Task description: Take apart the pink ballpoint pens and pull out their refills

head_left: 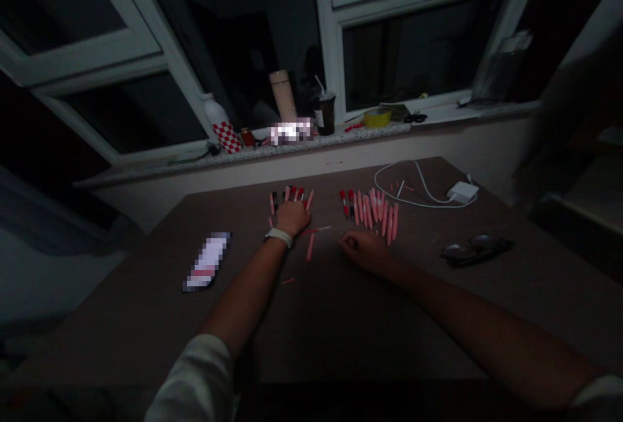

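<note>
My left hand [293,217], with a pale watch [280,236] on its wrist, reaches palm-down over a cluster of red, black and pink marker pens [294,194]. Its fingers are hidden by the back of the hand, so I cannot make out any grip. My right hand [366,250] rests on the table with its fingers curled closed and nothing showing in them. Just beyond it lies a row of pink pen-like sticks [372,207], with red-capped markers [346,202] at its left end. Between the hands are a loose pink stick [310,247] and thin slivers.
A phone [208,261] lies left on the brown table [311,337]. Glasses [476,250] and a white charger [462,192] with its looped cable are at right. The windowsill behind holds a checkered bottle [224,126], a tumbler [283,94], a dark cup [325,115] and yellow tape [377,117].
</note>
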Demonstrator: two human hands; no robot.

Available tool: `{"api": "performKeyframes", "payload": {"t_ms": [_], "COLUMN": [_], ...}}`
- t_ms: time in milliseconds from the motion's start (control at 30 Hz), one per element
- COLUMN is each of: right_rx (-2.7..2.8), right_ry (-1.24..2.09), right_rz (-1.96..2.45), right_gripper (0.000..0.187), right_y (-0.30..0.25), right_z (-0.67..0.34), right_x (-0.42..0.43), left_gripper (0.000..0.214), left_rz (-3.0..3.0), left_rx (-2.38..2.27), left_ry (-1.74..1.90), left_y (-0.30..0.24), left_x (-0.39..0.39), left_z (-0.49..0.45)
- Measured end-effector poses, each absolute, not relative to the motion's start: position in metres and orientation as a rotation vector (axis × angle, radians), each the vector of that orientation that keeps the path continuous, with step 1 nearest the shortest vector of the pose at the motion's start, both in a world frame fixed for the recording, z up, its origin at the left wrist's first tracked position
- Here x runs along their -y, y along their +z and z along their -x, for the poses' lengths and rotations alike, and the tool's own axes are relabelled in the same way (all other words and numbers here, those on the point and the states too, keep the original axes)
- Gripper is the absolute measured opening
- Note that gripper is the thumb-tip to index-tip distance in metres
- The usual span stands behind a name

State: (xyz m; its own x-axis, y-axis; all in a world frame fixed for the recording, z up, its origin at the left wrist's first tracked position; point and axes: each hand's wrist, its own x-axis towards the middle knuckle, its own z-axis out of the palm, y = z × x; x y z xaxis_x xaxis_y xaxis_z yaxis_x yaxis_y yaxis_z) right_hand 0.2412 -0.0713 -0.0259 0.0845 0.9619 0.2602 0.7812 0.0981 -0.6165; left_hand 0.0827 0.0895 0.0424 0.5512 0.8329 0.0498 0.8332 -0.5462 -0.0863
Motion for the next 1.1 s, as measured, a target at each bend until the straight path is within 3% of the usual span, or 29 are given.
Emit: {"api": "performKeyframes", "payload": {"t_ms": [100, 233, 333, 600, 833, 1100], "right_rx": [1.723, 1.728, 1.741, 1.714, 1.744, 1.736], "right_ry": [0.346, 0.32, 0.315, 0.355, 0.33, 0.362], "right_rz": [1.726, 1.737, 1.74, 1.765, 1.784, 1.785], "right_gripper": [0.021, 0.02, 0.021, 0.023, 0.02, 0.021], "right_y": [-0.026, -0.029, -0.031, -0.028, -0.024, -0.023], "right_z": [-0.241, -0.242, -0.243, -0.241, -0.24, -0.239], "right_x": [0.071, 0.069, 0.069, 0.069, 0.07, 0.068], "left_gripper": [0.045, 0.054, 0.044, 0.025, 0.043, 0.048], "left_rz": [2.622, 2.889, 2.926, 2.827, 2.805, 2.893], "left_rx": [1.416, 1.41, 1.375, 1.434, 1.359, 1.35], "left_ry": [-0.08, 0.271, 0.409, 0.429, 0.265, 0.142], "left_y": [0.046, 0.053, 0.057, 0.059, 0.063, 0.042], "left_x": [-0.081, -0.056, -0.039, -0.033, -0.039, -0.068], "left_z": [-0.072, -0.057, -0.049, -0.047, -0.088, -0.164]}}
